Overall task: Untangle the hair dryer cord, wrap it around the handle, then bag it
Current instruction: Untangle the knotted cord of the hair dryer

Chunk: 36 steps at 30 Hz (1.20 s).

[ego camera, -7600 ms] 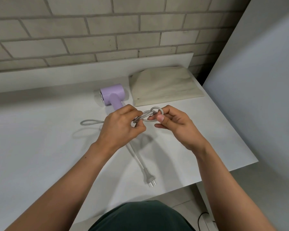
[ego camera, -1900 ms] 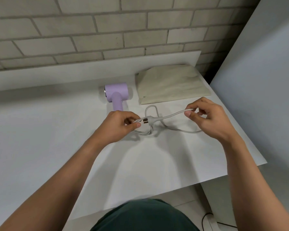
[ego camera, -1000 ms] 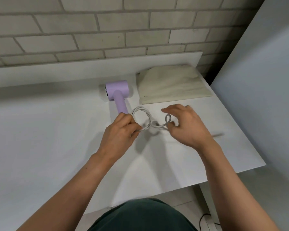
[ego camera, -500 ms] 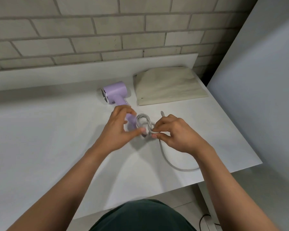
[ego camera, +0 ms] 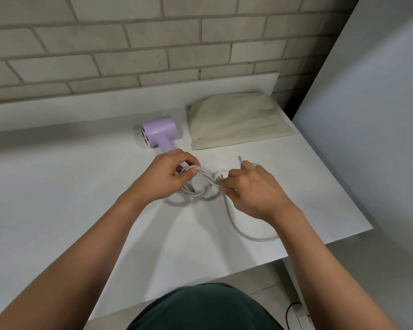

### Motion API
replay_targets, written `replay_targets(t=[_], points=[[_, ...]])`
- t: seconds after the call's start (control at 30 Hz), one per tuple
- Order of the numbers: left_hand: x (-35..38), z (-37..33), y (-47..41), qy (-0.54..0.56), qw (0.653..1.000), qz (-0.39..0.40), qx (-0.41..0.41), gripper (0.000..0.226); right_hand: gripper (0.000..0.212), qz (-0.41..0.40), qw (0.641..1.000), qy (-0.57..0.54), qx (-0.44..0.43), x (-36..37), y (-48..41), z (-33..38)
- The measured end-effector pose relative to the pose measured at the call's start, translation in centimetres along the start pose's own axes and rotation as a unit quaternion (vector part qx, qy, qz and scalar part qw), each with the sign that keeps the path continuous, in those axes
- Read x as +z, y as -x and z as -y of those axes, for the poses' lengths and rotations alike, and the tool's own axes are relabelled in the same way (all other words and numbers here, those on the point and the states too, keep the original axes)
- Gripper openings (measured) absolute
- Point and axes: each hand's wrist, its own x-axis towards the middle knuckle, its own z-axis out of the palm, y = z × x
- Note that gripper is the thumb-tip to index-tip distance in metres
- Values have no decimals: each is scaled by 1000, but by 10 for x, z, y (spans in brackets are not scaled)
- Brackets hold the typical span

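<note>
Tangle on a white table [ego camera: 57, 206]: a person works a pale grey cord [ego camera: 202, 178] with both bare hands, seen from above. The left hand [ego camera: 163, 181] is curled round a twisted loop of the cord at the lower end of the handle [ego camera: 165, 146], the thumb pressing the strands down; whether the fingers also grip the handle itself cannot be told. The right hand [ego camera: 253, 190] pinches the cord between thumb and fingertips just beside the plug [ego camera: 220, 178], whose prongs stick up next to the knuckles. From that pinch a slack length of cord curves down over the tabletop and passes under the right wrist. The lilac hair dryer [ego camera: 159, 131] lies on its side just beyond the left hand, handle pointing toward the person. The beige cloth bag [ego camera: 236, 120] lies flat just to the right of the dryer, near the brick wall [ego camera: 153, 44]. A pale panel [ego camera: 372, 115] stands along the table's right edge.
</note>
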Motion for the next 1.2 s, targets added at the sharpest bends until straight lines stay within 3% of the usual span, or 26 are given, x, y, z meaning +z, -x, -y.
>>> replay_targets(t=[0.23, 0.33, 0.5, 0.6, 0.7, 0.8, 0.9, 0.97, 1.07, 1.2], points=[[-14, -10, 0, 97, 994, 45, -30, 11, 16, -84, 996, 24, -1, 8, -4, 16], [-5, -16, 1, 157, 986, 36, -42, 15, 12, -98, 995, -27, 15, 15, -7, 31], [-1, -25, 1, 223, 971, 23, -80, 27, 38, -87, 979, -144, 114, 22, -9, 40], [-2, -27, 3, 233, 967, 18, -97, 18, 41, -86, 979, -138, 120, 26, -11, 38], [-6, -29, 4, 205, 974, 0, -93, 4, 32, -100, 983, -110, 104, 27, -12, 33], [-7, -29, 5, 137, 987, -13, -85, 5, 20, -122, 981, -114, 95, 25, -14, 33], [-6, -34, 5, 76, 993, -14, -90, 17, 22, -107, 985, -102, 90, 23, -16, 37], [-8, -37, 5, 125, 985, 7, -117, 13, 28, -91, 987, -95, 92, 21, -18, 38], [-16, -41, 4, 145, 977, 42, -152, 32, 31, -72, 990, -82, 94, 15, -20, 37], [-21, -45, 0, 61, 981, 75, -169, 20, 31, -44, 991, -79, 98, 14, -23, 37]])
